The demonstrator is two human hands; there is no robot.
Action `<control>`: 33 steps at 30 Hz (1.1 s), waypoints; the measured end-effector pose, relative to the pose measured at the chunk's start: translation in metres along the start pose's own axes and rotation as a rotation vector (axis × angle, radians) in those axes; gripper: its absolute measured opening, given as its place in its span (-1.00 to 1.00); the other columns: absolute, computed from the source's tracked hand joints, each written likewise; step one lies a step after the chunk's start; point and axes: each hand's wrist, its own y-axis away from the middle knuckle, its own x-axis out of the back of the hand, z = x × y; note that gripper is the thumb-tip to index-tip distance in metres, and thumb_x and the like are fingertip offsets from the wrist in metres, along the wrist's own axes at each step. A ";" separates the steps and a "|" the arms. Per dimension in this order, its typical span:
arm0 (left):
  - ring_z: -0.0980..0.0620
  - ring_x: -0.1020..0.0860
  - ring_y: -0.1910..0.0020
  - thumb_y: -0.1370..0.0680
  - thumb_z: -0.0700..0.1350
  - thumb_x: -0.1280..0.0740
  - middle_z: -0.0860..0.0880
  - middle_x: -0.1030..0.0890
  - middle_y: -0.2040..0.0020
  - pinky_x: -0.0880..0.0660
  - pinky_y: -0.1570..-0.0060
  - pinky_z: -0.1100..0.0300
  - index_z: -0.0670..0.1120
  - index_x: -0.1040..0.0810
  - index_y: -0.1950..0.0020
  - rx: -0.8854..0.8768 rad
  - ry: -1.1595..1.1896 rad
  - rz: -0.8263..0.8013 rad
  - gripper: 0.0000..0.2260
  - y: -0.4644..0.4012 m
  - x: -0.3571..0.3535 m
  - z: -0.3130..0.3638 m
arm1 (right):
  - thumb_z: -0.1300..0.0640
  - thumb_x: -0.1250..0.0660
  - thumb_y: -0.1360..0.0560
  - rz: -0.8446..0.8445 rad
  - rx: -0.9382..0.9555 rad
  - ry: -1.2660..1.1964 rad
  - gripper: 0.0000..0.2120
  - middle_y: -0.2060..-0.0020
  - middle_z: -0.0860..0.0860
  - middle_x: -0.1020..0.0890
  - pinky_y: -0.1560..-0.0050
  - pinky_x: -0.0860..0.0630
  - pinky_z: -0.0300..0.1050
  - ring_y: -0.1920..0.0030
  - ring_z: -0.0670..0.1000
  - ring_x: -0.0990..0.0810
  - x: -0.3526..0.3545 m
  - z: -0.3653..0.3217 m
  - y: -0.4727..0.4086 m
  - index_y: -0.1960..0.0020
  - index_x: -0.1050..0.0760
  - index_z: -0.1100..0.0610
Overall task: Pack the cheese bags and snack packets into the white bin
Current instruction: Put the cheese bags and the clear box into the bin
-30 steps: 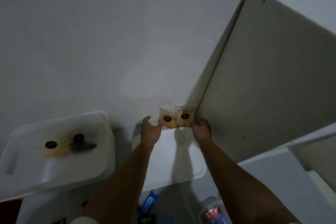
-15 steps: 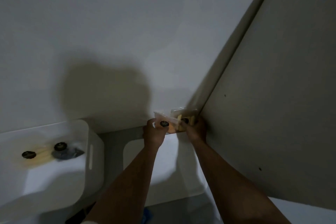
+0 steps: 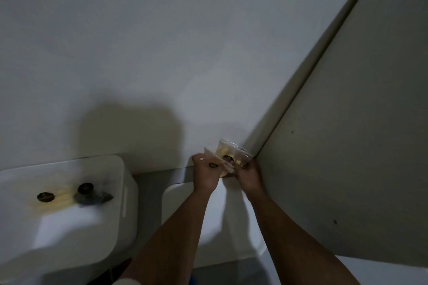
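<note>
My left hand and my right hand both grip clear cheese bags with yellow pieces and dark round stickers, held together against the wall above the far edge of a white bin. The left hand holds the left bag and the right hand holds the right one. At the left stands another white bin with two cheese bags and a dark packet lying inside.
A large beige panel rises at the right, close beside my right hand. The white wall is right behind the bags. A grey surface shows between the two bins.
The two bags, spread side by side a second ago, are now drawn together and overlap, with both hands closed more tightly round them. The camera view has shifted.
</note>
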 end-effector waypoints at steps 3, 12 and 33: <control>-0.11 -0.67 -0.05 -0.15 -0.05 -0.57 -0.15 -0.64 -0.11 -0.64 -0.06 -0.20 0.07 -0.21 -0.23 0.047 0.089 -0.042 -0.23 0.000 0.003 -0.004 | 0.09 -0.52 -0.48 -0.071 0.005 -0.092 -0.83 0.05 0.01 -0.74 0.02 -0.61 0.05 -0.01 0.07 -0.71 0.005 -0.016 0.017 -0.06 -0.66 -0.05; -0.05 -0.65 -0.12 -0.29 -0.03 -0.64 -0.05 -0.59 -0.23 -0.68 -0.01 -0.07 0.04 -0.50 -0.33 -0.029 0.050 -0.097 -0.35 0.032 0.040 0.033 | 0.22 -0.51 -0.50 -0.229 -0.056 -0.237 -0.87 0.14 0.10 -0.63 0.03 -0.69 0.22 0.06 0.10 -0.69 0.023 -0.083 0.063 0.16 -0.60 0.06; -0.21 -0.58 -0.08 -0.66 -0.17 -0.24 -0.21 -0.64 -0.09 -0.38 0.01 0.11 -0.20 -0.52 -0.15 -0.041 -0.042 0.686 -0.85 0.091 0.362 0.025 | 0.15 -0.35 -0.42 -0.284 0.133 0.102 -0.95 0.26 0.03 -0.62 0.09 -0.66 0.13 0.18 0.10 -0.63 -0.202 -0.205 0.202 0.17 -0.57 0.11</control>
